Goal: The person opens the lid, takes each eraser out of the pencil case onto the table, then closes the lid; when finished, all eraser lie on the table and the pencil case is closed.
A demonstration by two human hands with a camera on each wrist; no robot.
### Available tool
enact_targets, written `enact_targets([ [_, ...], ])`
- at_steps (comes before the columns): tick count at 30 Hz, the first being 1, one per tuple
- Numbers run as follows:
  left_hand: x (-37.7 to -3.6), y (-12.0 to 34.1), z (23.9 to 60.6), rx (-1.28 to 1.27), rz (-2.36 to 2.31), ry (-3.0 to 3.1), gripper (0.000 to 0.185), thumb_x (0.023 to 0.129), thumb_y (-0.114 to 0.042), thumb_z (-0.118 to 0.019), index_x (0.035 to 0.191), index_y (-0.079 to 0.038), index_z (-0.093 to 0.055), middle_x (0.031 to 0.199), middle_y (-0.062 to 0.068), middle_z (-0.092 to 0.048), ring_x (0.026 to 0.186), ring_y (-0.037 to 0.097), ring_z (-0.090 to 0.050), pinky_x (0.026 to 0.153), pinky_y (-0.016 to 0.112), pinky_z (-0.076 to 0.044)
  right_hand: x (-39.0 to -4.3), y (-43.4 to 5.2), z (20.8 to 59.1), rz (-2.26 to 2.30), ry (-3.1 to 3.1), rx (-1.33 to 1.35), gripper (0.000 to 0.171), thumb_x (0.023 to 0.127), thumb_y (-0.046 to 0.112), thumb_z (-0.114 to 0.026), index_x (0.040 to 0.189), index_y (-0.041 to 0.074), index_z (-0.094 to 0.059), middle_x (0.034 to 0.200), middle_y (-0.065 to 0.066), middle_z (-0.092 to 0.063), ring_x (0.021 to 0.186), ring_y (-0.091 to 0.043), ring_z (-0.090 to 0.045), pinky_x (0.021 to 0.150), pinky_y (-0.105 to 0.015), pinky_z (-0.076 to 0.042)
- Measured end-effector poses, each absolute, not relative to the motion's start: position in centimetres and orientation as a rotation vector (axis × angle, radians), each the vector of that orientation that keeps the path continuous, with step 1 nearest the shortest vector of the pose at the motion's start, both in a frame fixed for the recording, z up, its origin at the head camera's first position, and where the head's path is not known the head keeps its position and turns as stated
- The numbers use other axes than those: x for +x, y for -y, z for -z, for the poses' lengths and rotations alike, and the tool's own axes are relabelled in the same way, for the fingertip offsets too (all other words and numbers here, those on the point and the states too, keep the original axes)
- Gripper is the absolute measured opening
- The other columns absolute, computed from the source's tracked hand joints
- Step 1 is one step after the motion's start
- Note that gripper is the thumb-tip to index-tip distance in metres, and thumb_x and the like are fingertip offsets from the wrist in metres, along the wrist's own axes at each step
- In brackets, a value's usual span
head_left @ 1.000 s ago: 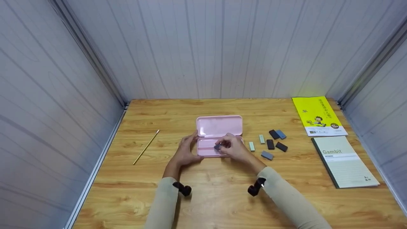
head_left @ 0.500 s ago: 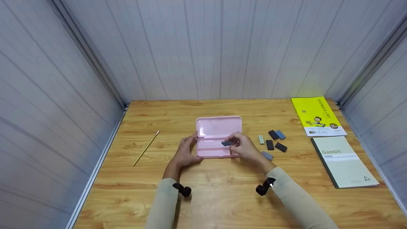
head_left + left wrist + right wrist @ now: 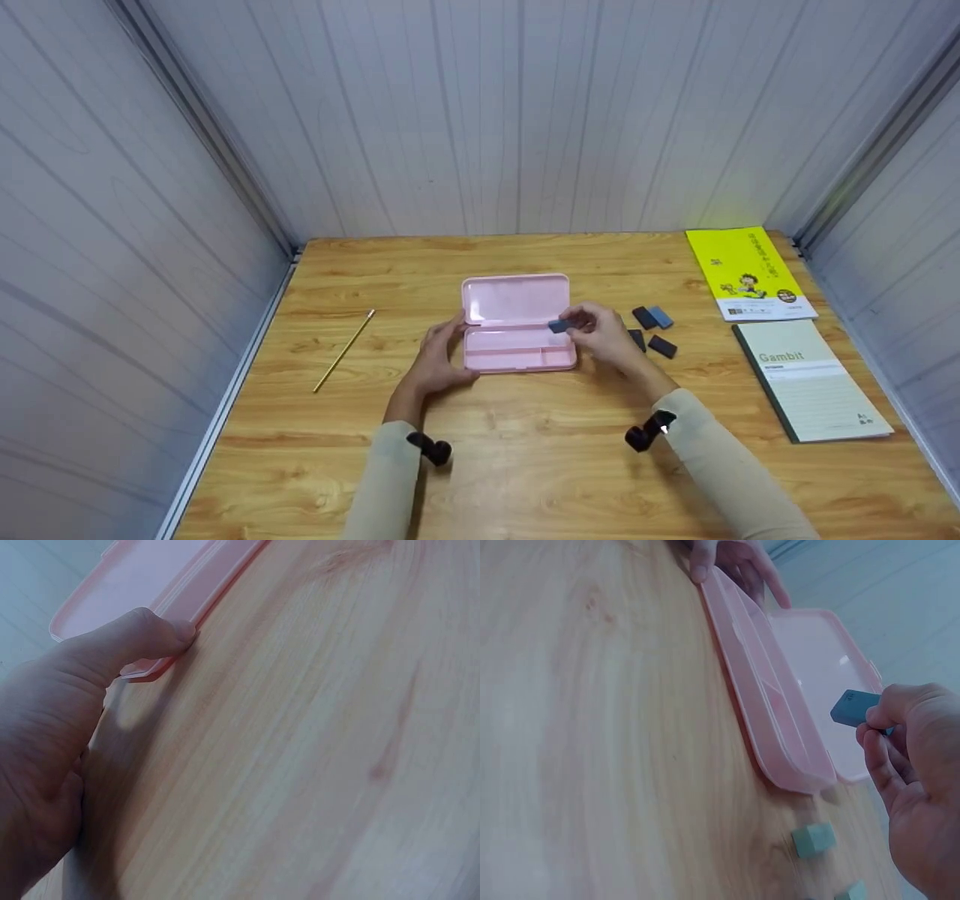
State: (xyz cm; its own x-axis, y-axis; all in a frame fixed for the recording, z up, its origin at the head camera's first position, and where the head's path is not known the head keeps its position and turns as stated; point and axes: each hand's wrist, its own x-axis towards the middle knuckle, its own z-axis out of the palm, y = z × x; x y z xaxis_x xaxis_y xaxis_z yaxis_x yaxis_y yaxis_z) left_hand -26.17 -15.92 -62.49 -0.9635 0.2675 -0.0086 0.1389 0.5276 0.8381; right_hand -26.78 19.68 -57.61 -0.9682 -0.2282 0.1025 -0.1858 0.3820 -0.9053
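Note:
A pink pencil case (image 3: pixel 502 340) lies with its lid raised on the wooden table; its divided tray holds nothing visible. My left hand (image 3: pixel 435 358) grips the case's left end, the thumb (image 3: pixel 169 636) on the front corner and the fingers toward the hinge side. Between thumb and fingertips, my right hand (image 3: pixel 609 339) pinches a dark blue-grey eraser (image 3: pixel 853 708) above the right end of the tray. Past that end, two pale green erasers show in the right wrist view, one (image 3: pixel 814 839) nearer the case; the right hand hides them in the head view.
Right of my right hand lie several dark erasers (image 3: pixel 663 346) and a blue eraser (image 3: pixel 661 316). A gold pencil (image 3: pixel 344 351) lies at the left. A yellow booklet (image 3: pixel 739 262) and a Gambit notebook (image 3: pixel 814 397) lie at the right. Panel walls surround the table.
My right hand has lifted the dark eraser from low in the tray and carried it rightward to the case's right end. My left hand stays on the case.

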Motion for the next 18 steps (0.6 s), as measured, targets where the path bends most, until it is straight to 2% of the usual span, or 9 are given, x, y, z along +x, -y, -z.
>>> enact_targets([
  [9,-26.2,15.9,62.6,0.348,-1.417,-2.627,0.124,0.075,-0.019,-0.101,0.179,-0.024,-0.033,0.176,0.018,-0.047,0.166,0.042,-0.034,0.139,0.066,-0.028,-27.9,-22.4,57.7,1.665,-2.649,-0.373,0.024,0.098,-0.006,-0.072,0.121,-0.008,-0.077,0.117,-0.031,-0.076,0.093,-0.005,-0.063,0.081,-0.014,-0.053],
  [16,-26.3,16.1,62.7,0.391,-1.407,-2.634,0.124,0.075,-0.022,-0.1,0.179,-0.017,-0.032,0.166,0.012,-0.063,0.166,0.041,-0.034,0.138,0.067,-0.028,-28.6,-23.7,58.0,1.632,-2.628,-0.267,0.026,0.096,-0.006,-0.071,0.122,-0.009,-0.076,0.117,-0.028,-0.076,0.088,-0.006,-0.061,0.077,-0.016,-0.051],
  [18,-26.3,16.0,62.7,0.392,-1.404,-2.636,0.124,0.076,-0.022,-0.1,0.179,-0.017,-0.032,0.166,0.011,-0.063,0.166,0.041,-0.034,0.138,0.067,-0.028,-28.7,-23.9,58.1,1.595,-2.632,-0.258,0.027,0.096,-0.007,-0.07,0.123,-0.008,-0.076,0.116,-0.027,-0.076,0.088,-0.006,-0.061,0.077,-0.017,-0.051],
])
